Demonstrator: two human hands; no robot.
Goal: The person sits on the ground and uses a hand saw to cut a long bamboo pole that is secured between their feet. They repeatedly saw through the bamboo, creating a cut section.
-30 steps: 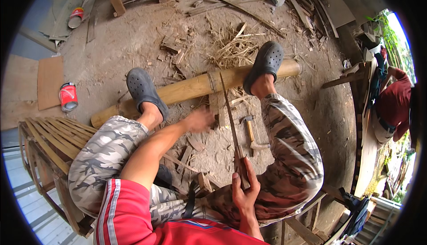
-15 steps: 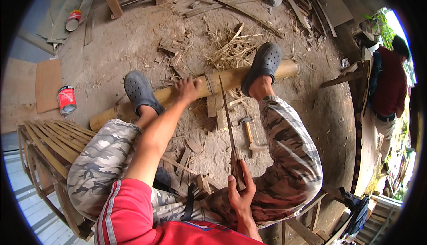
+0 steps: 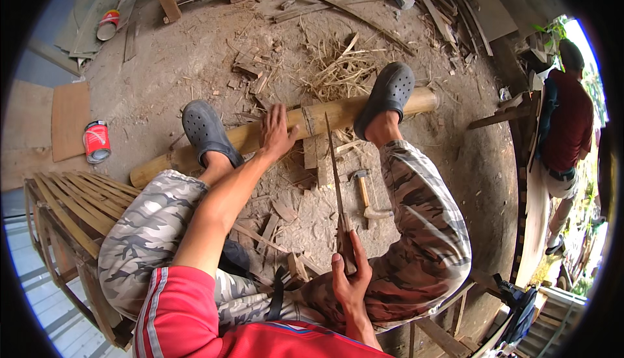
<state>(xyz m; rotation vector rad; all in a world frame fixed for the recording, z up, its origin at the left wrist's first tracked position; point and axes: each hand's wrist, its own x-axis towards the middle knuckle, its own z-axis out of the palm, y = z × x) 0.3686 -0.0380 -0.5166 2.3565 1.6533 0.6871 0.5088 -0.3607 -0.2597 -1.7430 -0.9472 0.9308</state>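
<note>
A thick yellow-brown bamboo pole point(image 3: 250, 136) lies slantwise across the floor, with both my feet, in dark grey clogs, on it. My left hand point(image 3: 277, 132) rests on the pole with fingers stretched out, just left of a node. In my right hand point(image 3: 353, 286) is the wooden handle of a handsaw point(image 3: 338, 192), fingers wrapped round it. The narrow dark blade points away from me. Its tip overlaps the pole right of the node; whether it touches, I cannot tell.
A hammer point(image 3: 363, 189) lies between my legs among wood scraps. Beyond the pole sits a heap of straw-like shavings point(image 3: 338, 72). Red cans point(image 3: 97, 142) stand at the left, near a slatted bamboo piece point(image 3: 84, 202). At the right is another person point(image 3: 567, 121).
My left hand has flattened; its fingers, bent before, now stretch forward over the pole. The saw has barely moved. The person at the right has shifted slightly.
</note>
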